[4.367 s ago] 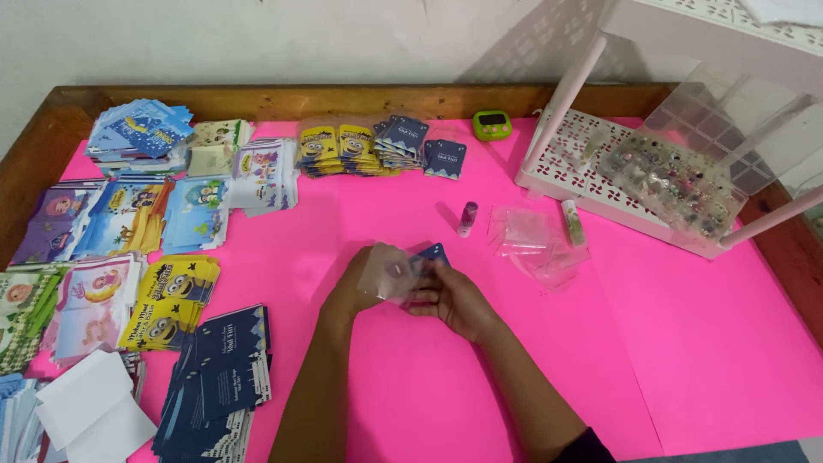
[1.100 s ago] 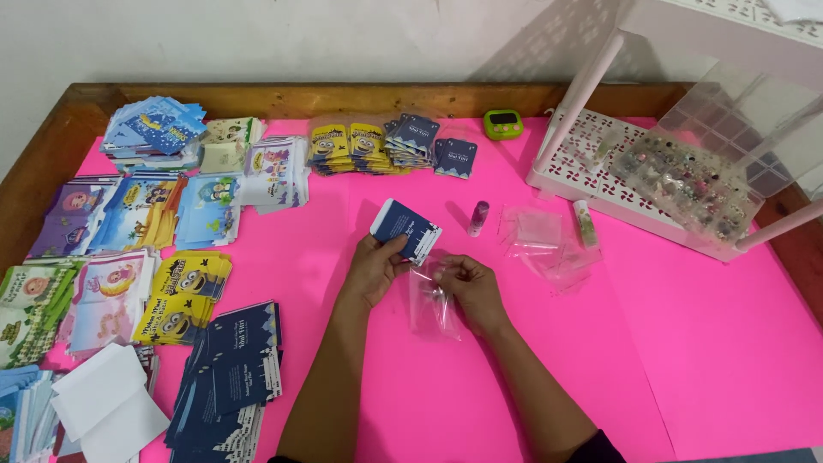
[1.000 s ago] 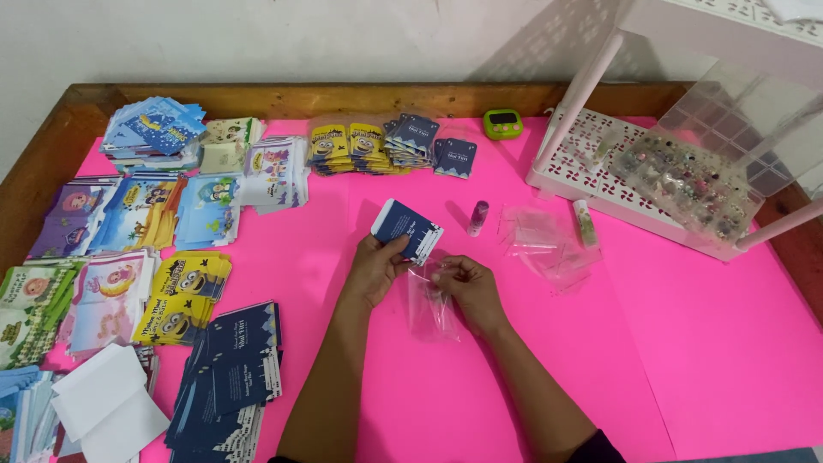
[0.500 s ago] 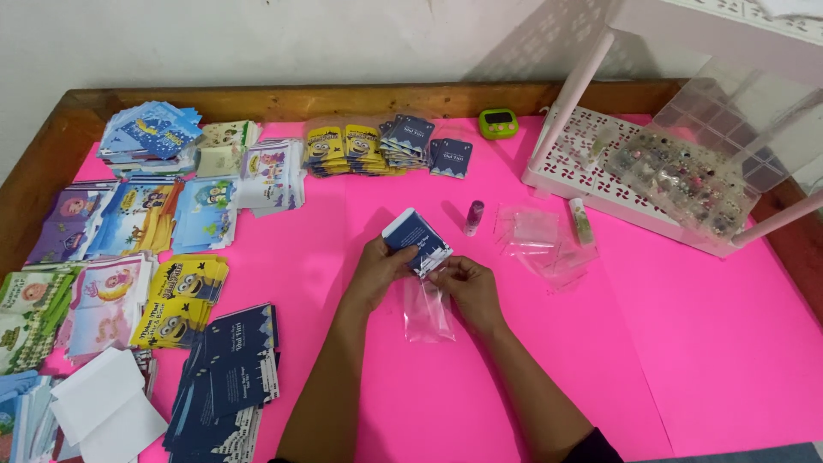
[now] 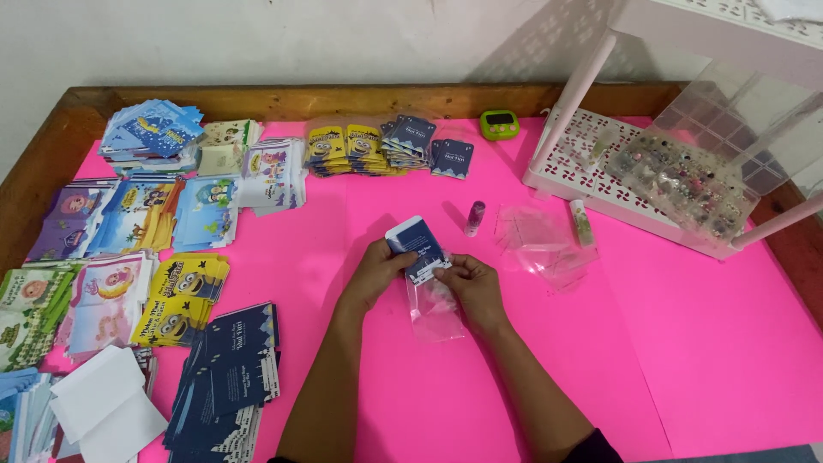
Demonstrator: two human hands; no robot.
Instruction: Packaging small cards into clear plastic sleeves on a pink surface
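While your left hand [image 5: 375, 273] pinches a dark blue card [image 5: 416, 247] by its lower edge, thumb on its face, your right hand [image 5: 474, 287] pinches the mouth of a clear plastic bag [image 5: 435, 306] just under the card's bottom corner. You cannot tell whether the card has entered the bag: your fingertips hide the opening. Something small shows blurred inside the bag, lying on the pink tabletop [image 5: 686, 343].

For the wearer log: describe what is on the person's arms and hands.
Both forearms are bare from wrist to above the elbow. The left hand and right hand wear no gloves; no ring, watch or bracelet is visible. A dark sleeve edge shows at the right upper arm, at the bottom of the picture. No left sleeve is in view.
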